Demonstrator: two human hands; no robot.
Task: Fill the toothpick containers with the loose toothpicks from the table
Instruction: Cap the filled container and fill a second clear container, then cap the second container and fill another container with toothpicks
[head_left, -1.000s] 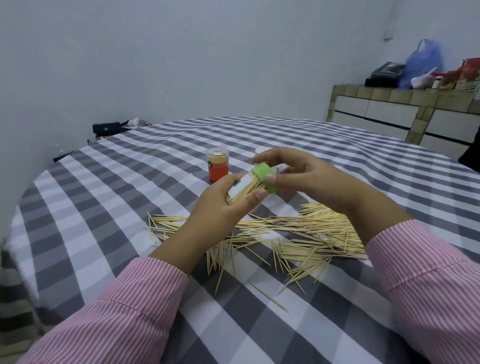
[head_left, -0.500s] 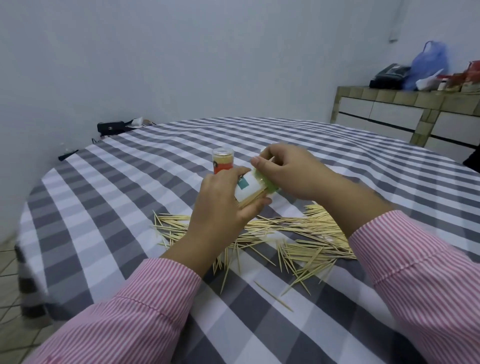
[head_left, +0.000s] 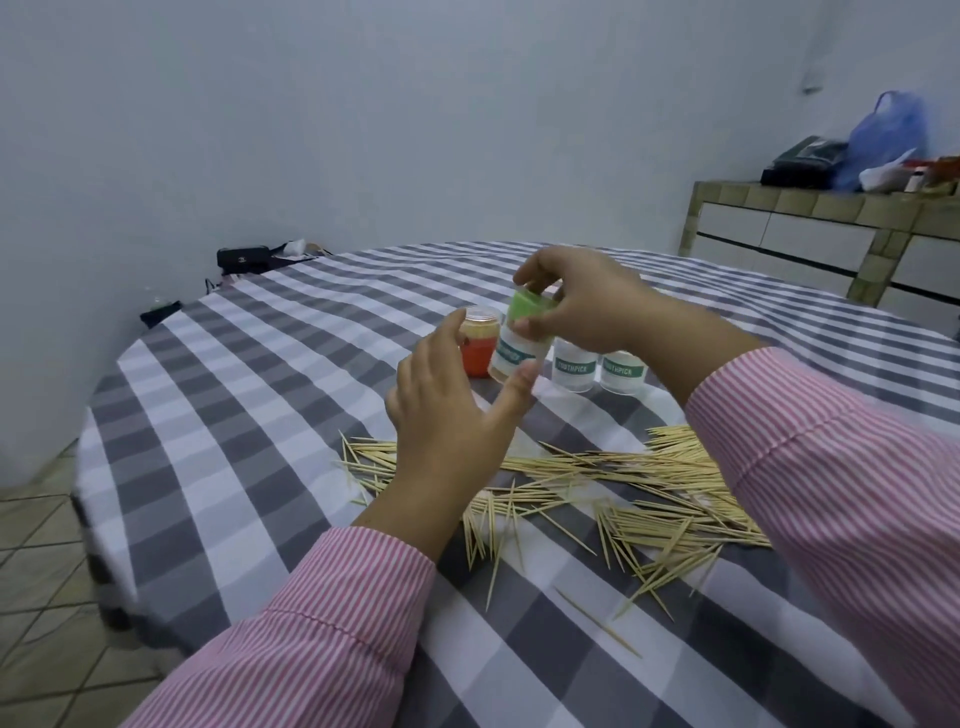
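My right hand (head_left: 587, 306) grips a clear toothpick container (head_left: 517, 361) by its green lid (head_left: 530, 306), holding it nearly upright just above the table. My left hand (head_left: 452, 415) has opened, and only its thumb tip touches the container's base. Right behind stands an orange container (head_left: 477, 345) with a clear lid. Two more clear containers labelled TOOTHPICK (head_left: 573, 371) (head_left: 622, 375) stand to the right, partly hidden by my right wrist. A wide heap of loose toothpicks (head_left: 623, 493) lies on the checked cloth in front of me.
The round table wears a grey and white checked cloth (head_left: 249, 415). A black bag (head_left: 244, 257) sits at its far left edge by the wall. A tiled counter (head_left: 831, 228) with bags stands at the back right. Floor tiles show at the left.
The container went from lying tilted in both hands to nearly upright, carried forward by my right hand on the lid. My left hand opened and loosened from it. Two labelled containers came into view.
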